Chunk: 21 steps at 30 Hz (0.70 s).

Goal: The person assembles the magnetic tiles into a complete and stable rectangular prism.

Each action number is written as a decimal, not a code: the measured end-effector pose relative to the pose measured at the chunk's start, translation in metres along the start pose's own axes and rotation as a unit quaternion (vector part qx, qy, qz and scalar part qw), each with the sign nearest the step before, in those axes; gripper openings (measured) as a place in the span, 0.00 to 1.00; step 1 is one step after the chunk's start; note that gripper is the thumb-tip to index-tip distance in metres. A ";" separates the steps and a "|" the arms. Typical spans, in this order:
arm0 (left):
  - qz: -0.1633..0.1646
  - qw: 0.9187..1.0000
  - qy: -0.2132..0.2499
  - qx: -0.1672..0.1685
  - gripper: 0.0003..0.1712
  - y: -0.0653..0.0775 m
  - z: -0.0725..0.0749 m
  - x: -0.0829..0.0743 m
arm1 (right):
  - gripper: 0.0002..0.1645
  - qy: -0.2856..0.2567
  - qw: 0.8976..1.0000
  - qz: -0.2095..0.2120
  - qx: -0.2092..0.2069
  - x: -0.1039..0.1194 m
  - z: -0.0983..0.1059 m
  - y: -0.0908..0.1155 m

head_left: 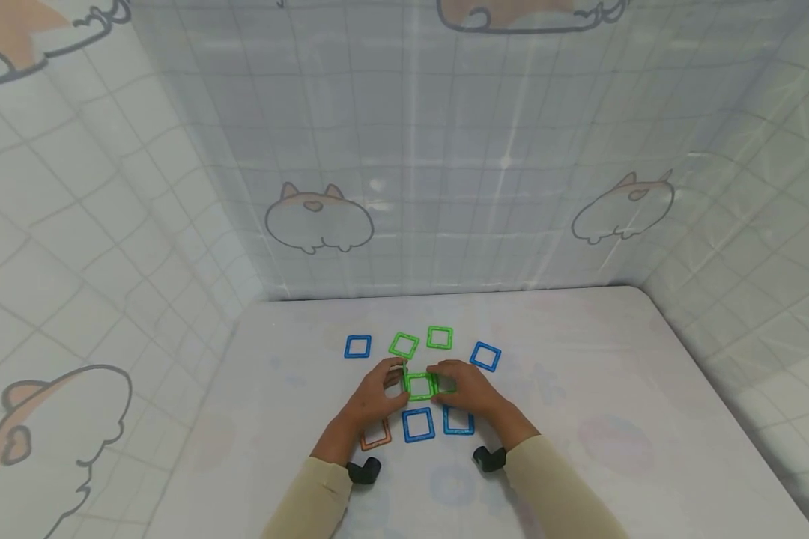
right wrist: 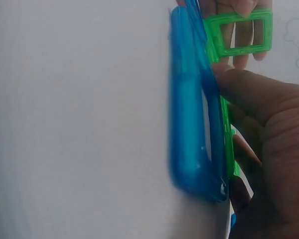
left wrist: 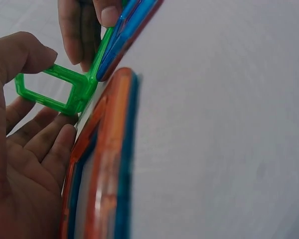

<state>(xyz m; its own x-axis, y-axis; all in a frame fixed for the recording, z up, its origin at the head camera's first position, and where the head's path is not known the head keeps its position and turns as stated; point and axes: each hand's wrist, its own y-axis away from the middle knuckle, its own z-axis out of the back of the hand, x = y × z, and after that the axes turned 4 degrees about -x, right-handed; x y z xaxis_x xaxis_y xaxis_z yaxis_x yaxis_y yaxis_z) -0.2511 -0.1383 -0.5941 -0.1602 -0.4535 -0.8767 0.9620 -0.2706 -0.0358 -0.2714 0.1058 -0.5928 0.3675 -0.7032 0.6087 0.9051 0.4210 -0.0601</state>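
Between both hands, a green square frame tile lies flat on the white table. My left hand pinches another green tile between thumb and fingers, holding it upright along the flat tile's left edge. At the flat tile's right side, my right hand grips a green tile with thumb and fingers, and the hand covers part of it. Nearest the hands, toward me, are an orange tile partly under the left wrist, a blue tile, and another blue tile beside the right hand.
Beyond the hands lie a blue tile, two green tiles, one tilted and one straighter, and a blue tile on the right. Patterned sheets enclose the table's back and sides.
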 end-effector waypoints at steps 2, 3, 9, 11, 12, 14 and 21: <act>0.000 1.000 -0.003 0.002 0.38 0.000 0.000 0.000 | 0.34 -0.002 1.000 -0.006 0.000 0.000 -0.001 0.000; -0.002 1.000 -0.005 0.002 0.38 0.000 0.000 0.000 | 0.34 -0.002 1.000 -0.009 0.000 0.000 -0.001 0.000; -0.017 1.000 -0.019 0.000 0.38 -0.001 -0.001 -0.001 | 0.34 -0.008 1.000 -0.018 0.000 0.001 -0.001 0.000; -0.021 1.000 -0.020 -0.001 0.38 -0.001 -0.001 -0.001 | 0.34 -0.008 1.000 -0.013 -0.002 0.001 -0.001 0.000; -0.022 0.999 -0.022 0.000 0.38 -0.001 -0.001 -0.001 | 0.34 -0.007 1.000 -0.010 -0.003 0.001 -0.001 0.000; -0.026 0.999 -0.021 0.002 0.38 -0.001 -0.001 0.000 | 0.34 -0.005 1.000 -0.009 -0.003 0.001 -0.002 0.001; -0.028 0.999 -0.018 0.007 0.38 0.000 -0.002 0.000 | 0.34 -0.008 1.000 -0.010 -0.007 0.001 -0.002 0.003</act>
<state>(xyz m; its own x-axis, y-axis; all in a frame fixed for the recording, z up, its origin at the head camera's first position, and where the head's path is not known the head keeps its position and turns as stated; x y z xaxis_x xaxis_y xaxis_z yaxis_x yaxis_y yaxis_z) -0.2508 -0.1372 -0.5953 -0.2219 -0.4671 -0.8559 0.9482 -0.3080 -0.0778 -0.2681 0.1053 -0.5939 0.3464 -0.7015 0.6228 0.9151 0.3988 -0.0598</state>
